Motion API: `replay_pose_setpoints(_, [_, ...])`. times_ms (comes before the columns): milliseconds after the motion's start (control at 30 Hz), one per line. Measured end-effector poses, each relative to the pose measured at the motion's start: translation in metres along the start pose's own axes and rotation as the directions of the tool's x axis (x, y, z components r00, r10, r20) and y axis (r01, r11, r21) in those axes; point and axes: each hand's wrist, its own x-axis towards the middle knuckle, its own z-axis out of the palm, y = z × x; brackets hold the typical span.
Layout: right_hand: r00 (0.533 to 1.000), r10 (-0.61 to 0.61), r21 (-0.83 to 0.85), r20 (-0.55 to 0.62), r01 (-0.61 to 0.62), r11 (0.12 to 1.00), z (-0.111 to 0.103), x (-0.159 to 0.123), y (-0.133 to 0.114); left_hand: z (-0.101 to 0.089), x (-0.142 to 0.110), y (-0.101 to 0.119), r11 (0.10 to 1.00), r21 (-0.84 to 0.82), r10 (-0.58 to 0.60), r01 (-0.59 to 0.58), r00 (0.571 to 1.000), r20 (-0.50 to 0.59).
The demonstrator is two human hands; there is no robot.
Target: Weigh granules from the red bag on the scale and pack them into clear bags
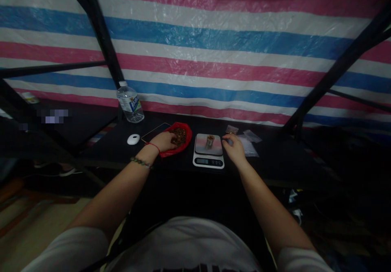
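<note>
My left hand (166, 141) reaches into a red plastic bag (189, 132) with rolled-open sides, its bent fingers closed in among small brown pieces (179, 137). Their tips are partly buried. To the right of the bag is a white digital scale (208, 166) with a reflective top plate. A small metal cup (209, 141) stands upright on that plate and holds some brown pieces. Beside the scale's right edge, my right hand (233, 146) rests with loosely bent fingers apart and nothing visible in them. Clear plastic bags (249, 146) lie partly under and beyond it.
A small clear bag (232, 129) with brown contents lies behind my right hand. On the left are a phone (154, 132), a white oval case (133, 139) and a large clear bottle (130, 105). Black metal posts (105, 40) and a striped tarp (214, 52) bound the black table (281, 154).
</note>
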Motion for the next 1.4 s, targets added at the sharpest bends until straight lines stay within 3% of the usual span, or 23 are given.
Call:
replay_pose_setpoints(200, [0.999,0.025,0.008,0.027,-0.025,1.0,0.002,-0.001,0.0,-0.001,0.008,0.003,0.999,0.017,-0.033,0.032,0.999,0.016])
replay_pose_setpoints(433, [0.999,0.032,0.017,0.044,-0.033,0.999,0.002,-0.001,0.002,-0.003,0.021,-0.005,0.999,0.015,-0.047,0.045,0.987,0.156])
replay_pose_setpoints(667, [0.997,0.055,0.032,0.05,-0.057,0.998,0.003,-0.001,0.005,-0.007,0.025,-0.01,0.998,0.005,-0.065,0.065,0.984,0.168])
replay_pose_setpoints(1067, [0.995,0.079,0.022,0.068,-0.081,0.997,0.004,-0.002,0.009,-0.022,0.018,-0.001,0.99,-0.054,-0.127,0.134,0.985,0.115])
replay_pose_setpoints(1400, [0.995,0.074,0.023,0.07,-0.076,0.997,0.006,-0.001,0.013,-0.022,0.018,0.002,0.987,-0.078,-0.143,0.139,0.988,-0.054])
